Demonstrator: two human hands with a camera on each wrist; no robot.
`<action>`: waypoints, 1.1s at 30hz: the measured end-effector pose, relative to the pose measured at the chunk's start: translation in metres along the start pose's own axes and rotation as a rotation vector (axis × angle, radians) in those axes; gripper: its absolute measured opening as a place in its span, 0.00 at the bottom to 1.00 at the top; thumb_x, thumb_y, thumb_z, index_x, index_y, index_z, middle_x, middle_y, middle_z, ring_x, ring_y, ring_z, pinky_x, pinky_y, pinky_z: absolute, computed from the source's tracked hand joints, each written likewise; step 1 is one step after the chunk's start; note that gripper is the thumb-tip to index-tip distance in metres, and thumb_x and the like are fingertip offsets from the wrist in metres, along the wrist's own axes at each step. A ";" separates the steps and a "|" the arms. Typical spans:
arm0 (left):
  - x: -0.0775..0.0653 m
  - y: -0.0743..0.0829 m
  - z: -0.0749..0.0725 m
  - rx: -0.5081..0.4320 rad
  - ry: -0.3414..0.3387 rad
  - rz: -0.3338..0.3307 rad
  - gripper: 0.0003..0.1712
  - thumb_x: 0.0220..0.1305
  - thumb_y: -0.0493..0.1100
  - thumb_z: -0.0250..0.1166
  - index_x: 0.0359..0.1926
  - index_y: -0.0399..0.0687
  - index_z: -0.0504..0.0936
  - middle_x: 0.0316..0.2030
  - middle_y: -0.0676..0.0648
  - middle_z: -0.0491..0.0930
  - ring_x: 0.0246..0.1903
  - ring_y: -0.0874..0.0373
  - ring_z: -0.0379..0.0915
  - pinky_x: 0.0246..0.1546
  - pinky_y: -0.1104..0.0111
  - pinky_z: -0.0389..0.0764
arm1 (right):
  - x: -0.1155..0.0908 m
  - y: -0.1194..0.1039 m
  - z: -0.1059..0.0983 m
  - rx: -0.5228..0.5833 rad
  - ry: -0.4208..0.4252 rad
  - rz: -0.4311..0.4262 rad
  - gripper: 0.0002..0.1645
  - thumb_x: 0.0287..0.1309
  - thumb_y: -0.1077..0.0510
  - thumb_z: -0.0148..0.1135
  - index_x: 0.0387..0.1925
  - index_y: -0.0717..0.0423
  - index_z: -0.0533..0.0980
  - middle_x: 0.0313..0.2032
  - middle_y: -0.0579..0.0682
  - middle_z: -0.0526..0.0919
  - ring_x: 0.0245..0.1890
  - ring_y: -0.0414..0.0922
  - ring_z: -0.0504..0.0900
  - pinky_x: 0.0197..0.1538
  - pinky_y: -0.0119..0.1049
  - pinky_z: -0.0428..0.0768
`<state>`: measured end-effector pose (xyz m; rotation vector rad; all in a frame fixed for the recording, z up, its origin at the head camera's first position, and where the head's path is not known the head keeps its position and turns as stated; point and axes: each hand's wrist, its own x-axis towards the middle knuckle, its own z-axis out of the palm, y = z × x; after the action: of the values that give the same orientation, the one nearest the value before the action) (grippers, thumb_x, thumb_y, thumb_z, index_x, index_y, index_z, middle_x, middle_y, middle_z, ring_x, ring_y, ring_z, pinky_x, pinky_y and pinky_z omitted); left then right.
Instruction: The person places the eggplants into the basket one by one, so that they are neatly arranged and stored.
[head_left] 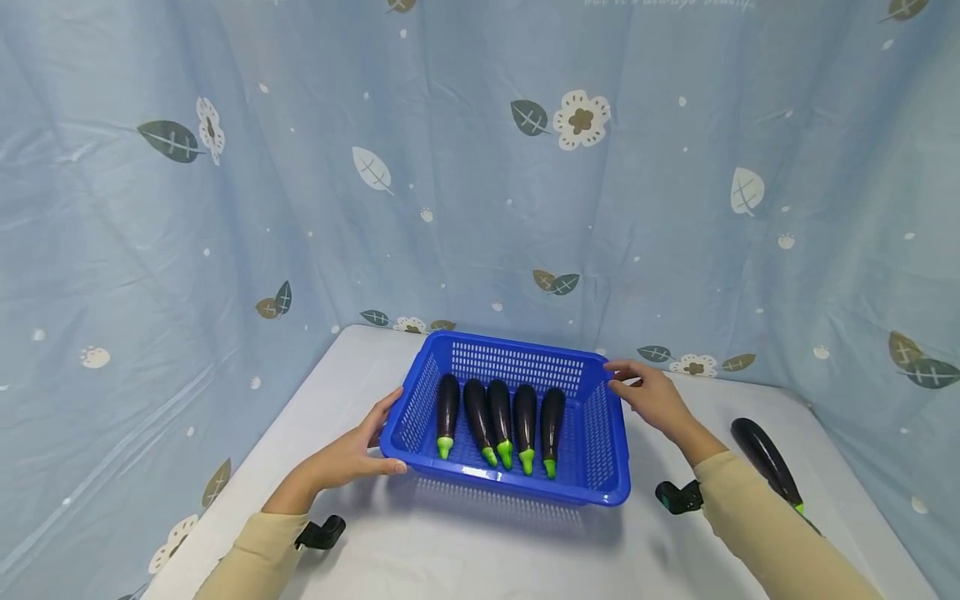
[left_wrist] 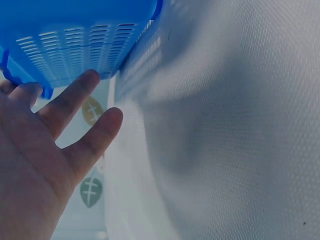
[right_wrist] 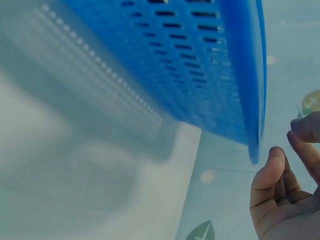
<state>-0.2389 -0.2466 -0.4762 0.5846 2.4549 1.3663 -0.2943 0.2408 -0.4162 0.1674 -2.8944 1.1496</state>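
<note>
A blue perforated plastic basket point(head_left: 510, 492) stands on the white table, with several dark eggplants point(head_left: 501, 412) side by side in it, green stem ends toward the front. My left hand point(head_left: 348, 454) is at its left front corner, thumb stretched along the front rim and fingers at the left rim. Spread, mostly straight fingers of that hand show beside the basket wall in the left wrist view. At the back right corner is my right hand point(head_left: 652, 398), fingers loosely bent close to the rim. The right wrist view shows a gap between these fingertips and the basket point(right_wrist: 200, 65).
Another eggplant point(head_left: 767, 458) lies on the table to the right, partly behind the right sleeve point(head_left: 765, 517). Black devices are worn at the left wrist point(head_left: 321, 533) and right wrist point(head_left: 678, 497). A blue patterned curtain point(head_left: 465, 208) hangs behind and beside the white table point(head_left: 450, 558).
</note>
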 end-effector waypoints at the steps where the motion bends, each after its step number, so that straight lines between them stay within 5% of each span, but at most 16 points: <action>1: 0.000 0.000 0.000 0.002 0.002 -0.002 0.66 0.58 0.51 0.76 0.82 0.63 0.36 0.75 0.28 0.52 0.66 0.29 0.64 0.63 0.34 0.66 | -0.001 0.003 0.000 0.001 0.007 0.003 0.23 0.73 0.56 0.56 0.65 0.59 0.74 0.57 0.67 0.79 0.51 0.60 0.80 0.45 0.48 0.85; 17: 0.000 0.001 0.001 0.002 -0.004 0.000 0.67 0.59 0.50 0.76 0.82 0.63 0.35 0.75 0.28 0.52 0.67 0.29 0.63 0.63 0.34 0.65 | -0.028 0.064 -0.015 -0.027 0.045 0.102 0.26 0.74 0.53 0.56 0.68 0.60 0.71 0.61 0.70 0.74 0.54 0.65 0.77 0.46 0.48 0.85; 33: 0.000 0.000 0.000 0.014 0.004 -0.001 0.67 0.58 0.51 0.76 0.82 0.60 0.35 0.75 0.28 0.53 0.66 0.29 0.64 0.63 0.34 0.66 | -0.052 0.111 -0.034 -0.146 0.075 0.160 0.30 0.71 0.55 0.58 0.68 0.65 0.69 0.59 0.75 0.73 0.54 0.70 0.75 0.47 0.60 0.80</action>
<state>-0.2391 -0.2460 -0.4766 0.5848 2.4690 1.3524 -0.2557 0.3489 -0.4707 -0.1106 -2.9539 0.9349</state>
